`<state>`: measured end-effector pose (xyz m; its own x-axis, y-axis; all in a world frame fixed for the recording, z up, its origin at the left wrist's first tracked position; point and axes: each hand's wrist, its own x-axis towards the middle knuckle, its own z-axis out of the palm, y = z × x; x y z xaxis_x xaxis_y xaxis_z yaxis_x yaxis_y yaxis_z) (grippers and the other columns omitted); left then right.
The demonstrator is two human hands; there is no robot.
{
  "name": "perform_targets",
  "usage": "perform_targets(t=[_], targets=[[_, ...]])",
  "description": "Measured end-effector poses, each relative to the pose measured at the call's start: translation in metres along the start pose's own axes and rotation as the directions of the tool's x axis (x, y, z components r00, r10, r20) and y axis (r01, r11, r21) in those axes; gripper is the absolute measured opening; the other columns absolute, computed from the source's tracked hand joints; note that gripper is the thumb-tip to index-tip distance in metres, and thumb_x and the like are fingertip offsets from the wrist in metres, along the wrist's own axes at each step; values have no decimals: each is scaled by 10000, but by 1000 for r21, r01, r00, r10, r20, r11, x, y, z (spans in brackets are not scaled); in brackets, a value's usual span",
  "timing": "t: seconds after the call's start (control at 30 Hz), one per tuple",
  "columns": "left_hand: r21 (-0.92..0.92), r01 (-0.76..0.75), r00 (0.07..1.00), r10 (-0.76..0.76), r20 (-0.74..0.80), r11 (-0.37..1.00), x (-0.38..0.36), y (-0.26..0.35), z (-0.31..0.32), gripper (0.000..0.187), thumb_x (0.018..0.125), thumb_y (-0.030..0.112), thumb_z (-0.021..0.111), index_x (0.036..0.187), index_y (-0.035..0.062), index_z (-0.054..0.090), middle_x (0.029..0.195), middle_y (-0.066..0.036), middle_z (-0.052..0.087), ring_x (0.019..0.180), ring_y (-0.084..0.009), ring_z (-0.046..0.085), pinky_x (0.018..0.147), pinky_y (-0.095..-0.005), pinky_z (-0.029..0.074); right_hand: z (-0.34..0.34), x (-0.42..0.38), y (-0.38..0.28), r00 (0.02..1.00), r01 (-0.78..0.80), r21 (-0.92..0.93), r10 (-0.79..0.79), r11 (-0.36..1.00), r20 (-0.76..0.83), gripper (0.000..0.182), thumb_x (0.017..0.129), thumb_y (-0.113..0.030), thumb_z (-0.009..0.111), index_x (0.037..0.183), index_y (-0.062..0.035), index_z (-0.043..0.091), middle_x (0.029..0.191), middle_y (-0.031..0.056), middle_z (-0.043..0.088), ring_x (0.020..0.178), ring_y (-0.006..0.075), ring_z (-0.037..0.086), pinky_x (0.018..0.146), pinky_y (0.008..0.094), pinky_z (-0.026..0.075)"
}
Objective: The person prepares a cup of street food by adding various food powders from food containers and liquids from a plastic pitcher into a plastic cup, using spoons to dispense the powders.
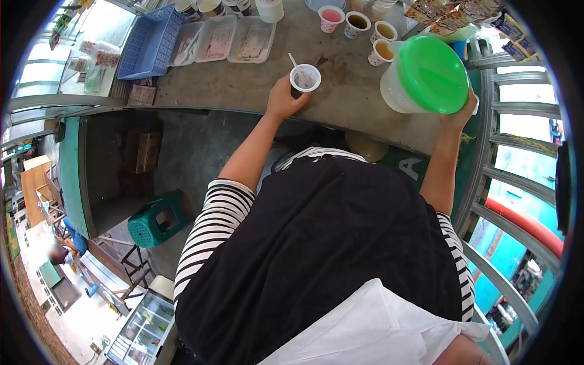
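My left hand [284, 100] is wrapped round a small white cup [316, 76] at the near side of the counter. A pale spoon [292, 60] leans out of the cup, and some pinkish-white stuff shows inside. At the right, my right hand [460, 115] grips the edge of a bright green lid [435, 73] on a whitish plastic tub [394, 91]. Most of those fingers are hidden by the lid's rim. Behind the tub stand several printed cups, among them one with pink liquid [331, 17], one with dark liquid [357, 23] and one with orange liquid [384, 50].
Clear plastic trays [251, 40] and a blue basket [146, 45] sit on the left of the counter [207, 85]. Snack packets [453, 15] hang at the upper right, above metal railings [523, 109]. A green stool [157, 220] stands on the floor, lower left.
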<state>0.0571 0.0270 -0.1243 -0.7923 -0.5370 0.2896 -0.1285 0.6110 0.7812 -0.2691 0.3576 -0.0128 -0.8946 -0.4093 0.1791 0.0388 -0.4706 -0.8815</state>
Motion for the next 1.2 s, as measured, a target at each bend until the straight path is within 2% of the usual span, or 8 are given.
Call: perform_targets(t=[0.1,0.17,0.3,0.37,0.5,0.73,0.9,1.2], targets=[[74,11,999,-8,-38,997,-3,4,1,614,719,364,831,1210,62,622,1131,-162,672,1063,-351,635,907,-433,497,88,-21,-27,986,-97,-36,91,995,-139,458,998,-320,418,1280,-5,594,1157,98,670,1023,187,651,881,328,514],[83,29,999,-27,-24,996,-3,9,0,608,715,364,833,1200,62,625,1125,-161,670,1064,-353,630,908,-437,495,96,-23,-27,993,-99,-146,107,984,47,496,996,-277,430,1376,26,528,1274,117,631,1139,191,604,987,314,455],[157,-100,995,96,35,982,-2,3,1,579,713,382,825,1158,65,633,1102,-159,661,1070,-363,605,921,-448,472,113,-30,-18,972,-171,-214,200,962,121,489,997,-291,438,1355,22,552,1268,117,633,1145,183,594,990,304,441],[146,-124,992,120,41,981,-1,2,0,568,713,390,816,1144,67,635,1097,-159,657,1065,-366,598,925,-450,462,132,-39,-16,974,-56,-402,138,914,179,470,998,-292,458,1343,5,575,1256,96,639,1124,157,586,982,277,429],[105,-147,986,137,101,983,0,-3,-2,552,711,403,791,1119,64,638,1094,-157,648,1048,-373,587,923,-454,444,163,-57,-8,977,-169,-557,213,813,15,497,1007,-330,467,1348,18,566,1261,102,636,1127,149,584,985,261,417],[79,-149,989,147,24,986,-3,4,-3,584,664,356,809,1138,68,625,1084,-132,653,1055,-351,601,935,-449,451,205,-66,6,937,90,-621,145,778,318,395,1014,-297,505,1333,-89,608,1217,63,644,1114,142,561,973,263,414],[53,-133,991,132,27,990,-5,4,-5,582,653,323,812,1150,81,629,1146,-135,658,1084,-336,605,941,-445,457,212,-61,17,888,342,-708,33,618,458,378,1011,-319,504,1320,-140,625,1246,124,632,1198,269,546,1036,346,388],[44,-98,994,96,47,994,-5,10,-9,562,648,326,819,1133,100,647,974,-133,687,937,-340,641,856,-438,484,216,-70,19,856,448,-791,56,418,514,396,1006,-308,495,1337,-130,619,1329,182,596,1260,324,529,1072,393,372]])
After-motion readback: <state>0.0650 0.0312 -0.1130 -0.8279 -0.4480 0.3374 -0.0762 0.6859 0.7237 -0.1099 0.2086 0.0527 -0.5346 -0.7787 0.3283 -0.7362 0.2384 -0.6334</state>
